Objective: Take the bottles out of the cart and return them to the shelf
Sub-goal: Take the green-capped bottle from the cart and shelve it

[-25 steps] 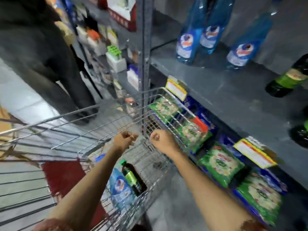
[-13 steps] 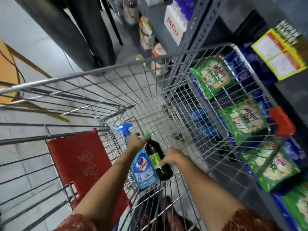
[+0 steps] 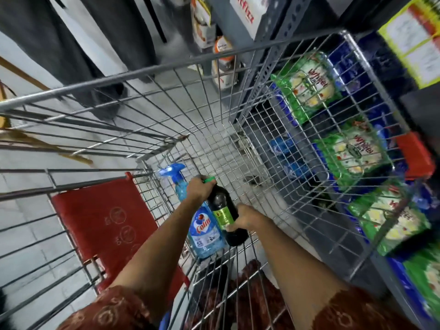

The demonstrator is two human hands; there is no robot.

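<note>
Wire cart (image 3: 152,67) fills the frame; on its mesh bottom, lower center, blue spray bottle (image 3: 204,231) & dark green-capped bottle (image 3: 223,210), side by side, touching.

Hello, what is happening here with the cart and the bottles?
A person is reaching into a wire shopping cart with both hands. The left hand grips the neck of a dark bottle with a green cap, and the right hand holds its lower body. A blue spray bottle lies beside it in the cart. The shelf is on the right.
</note>
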